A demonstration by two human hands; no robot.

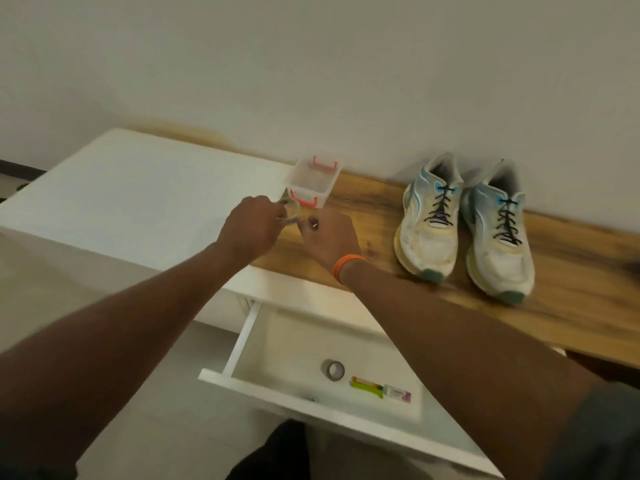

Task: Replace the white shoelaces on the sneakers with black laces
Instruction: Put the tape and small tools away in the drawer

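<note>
A plain pale wall [311, 64] fills the far side of the room, and pale floor [41, 289] shows to the left of the left hand. Against the wall runs a long wooden surface [571, 289]; its near edge runs diagonally from under the hands off to the right. Left of the hands a white cabinet top [131, 195] spreads out bare and broad, giving the most open room. Below the arms a white drawer [277, 348] stands pulled open, its front edge jutting toward the person.

Well to the right of the right hand sit two sneakers [464, 223] side by side, toes toward the near edge, heels just beside the wall. Both carry black laces [441, 207] threaded up the front. Bare wood lies between them and the right hand.

Just beyond the hands stands a small clear box [313, 183] with red handles, open on top, set where wood meets white top.

The left hand [251, 226] has its fingers curled round a small pale bundle [291, 209], blurred; I cannot tell what it is. The right hand [329, 237], an orange band [346, 266] on its wrist, lies close beside it on the wood, fingers bent toward the same bundle; whether it grips anything I cannot tell.

In the drawer, below the right forearm, lie a roll of tape [333, 369] and a small green and white packet [381, 389].
</note>
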